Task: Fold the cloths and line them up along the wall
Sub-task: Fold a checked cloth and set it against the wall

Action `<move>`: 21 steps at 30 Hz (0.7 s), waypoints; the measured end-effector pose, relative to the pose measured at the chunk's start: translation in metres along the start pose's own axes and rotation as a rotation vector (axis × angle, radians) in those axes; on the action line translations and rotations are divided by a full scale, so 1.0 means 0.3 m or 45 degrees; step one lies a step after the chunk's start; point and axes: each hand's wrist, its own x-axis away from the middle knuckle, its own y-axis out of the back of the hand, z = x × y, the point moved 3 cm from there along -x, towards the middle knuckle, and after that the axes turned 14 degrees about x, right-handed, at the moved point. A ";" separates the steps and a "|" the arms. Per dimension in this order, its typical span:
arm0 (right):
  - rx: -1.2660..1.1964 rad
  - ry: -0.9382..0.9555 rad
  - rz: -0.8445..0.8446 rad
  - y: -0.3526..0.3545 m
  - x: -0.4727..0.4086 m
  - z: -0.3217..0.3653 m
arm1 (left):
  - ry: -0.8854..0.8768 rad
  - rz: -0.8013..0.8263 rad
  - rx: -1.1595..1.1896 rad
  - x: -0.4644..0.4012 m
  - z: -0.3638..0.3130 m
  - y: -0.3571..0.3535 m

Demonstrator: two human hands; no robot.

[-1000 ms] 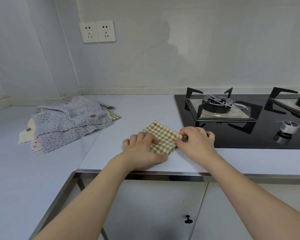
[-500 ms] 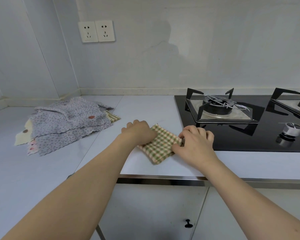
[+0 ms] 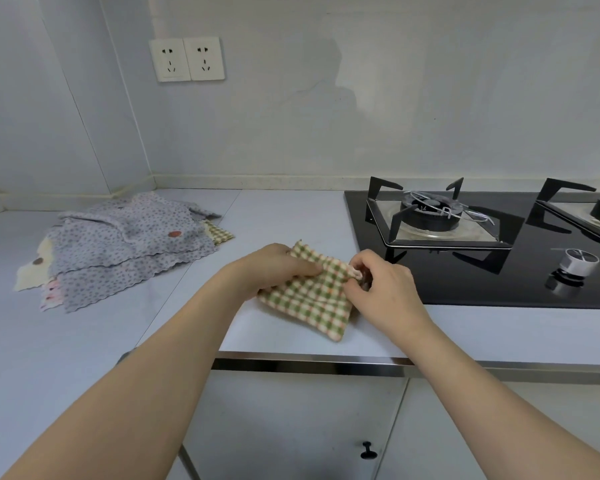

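A folded green-and-cream checked cloth (image 3: 309, 299) lies on the white counter (image 3: 284, 216) near its front edge, just left of the stove. My left hand (image 3: 274, 268) grips the cloth's left side, fingers curled over its top. My right hand (image 3: 374, 289) pinches the cloth's right corner between thumb and fingers. A loose pile of grey dotted cloths (image 3: 125, 244) lies unfolded at the left, close to the corner wall, with a cream cloth (image 3: 32, 275) and another checked cloth (image 3: 219, 233) peeking out beneath.
A black gas stove (image 3: 482, 271) with pan supports and a silver knob (image 3: 574, 266) fills the right of the counter. Two wall sockets (image 3: 187, 58) sit above. The back wall's base strip (image 3: 257, 181) runs behind. Cabinet doors lie below the metal counter edge.
My left hand moved from the cloth's near side to its far left edge and now grips it. The right hand kept its pinch on the right corner, and the cloth has shifted slightly.
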 end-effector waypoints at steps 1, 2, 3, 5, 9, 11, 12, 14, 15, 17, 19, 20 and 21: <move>-0.094 -0.022 0.004 0.004 0.003 -0.002 | -0.046 -0.022 0.073 0.004 0.011 -0.002; -0.178 -0.042 0.009 0.008 0.006 -0.004 | -0.108 -0.048 0.121 0.006 0.027 -0.006; -0.251 -0.061 0.012 0.010 0.009 -0.006 | -0.174 -0.068 0.154 0.014 0.042 -0.012; -0.339 -0.084 0.002 0.015 0.017 -0.001 | -0.293 -0.108 0.262 0.029 0.070 -0.022; -0.503 -0.154 -0.011 0.017 0.014 0.010 | -0.417 -0.133 0.489 0.045 0.093 -0.027; -0.790 -0.342 -0.090 0.003 0.009 0.026 | -0.477 -0.144 0.511 0.048 0.091 -0.022; -0.913 -0.433 -0.117 -0.011 0.007 0.048 | -0.499 -0.157 0.540 0.048 0.094 -0.017; -0.974 -0.495 -0.143 -0.049 0.010 0.101 | -0.521 -0.206 0.662 0.044 0.108 0.003; -0.926 -0.478 -0.150 -0.065 0.011 0.123 | -0.528 -0.231 0.733 0.045 0.114 0.016; -0.857 -0.485 -0.179 -0.076 0.009 0.133 | -0.516 -0.263 0.841 0.046 0.120 0.033; -0.865 -0.548 -0.196 -0.077 0.004 0.111 | -0.485 -0.257 0.870 0.043 0.124 0.039; -0.856 -0.560 -0.183 -0.076 0.005 0.104 | -0.469 -0.242 0.863 0.045 0.123 0.038; -0.831 -0.556 -0.166 -0.072 0.005 0.104 | -0.457 -0.224 0.860 0.048 0.119 0.035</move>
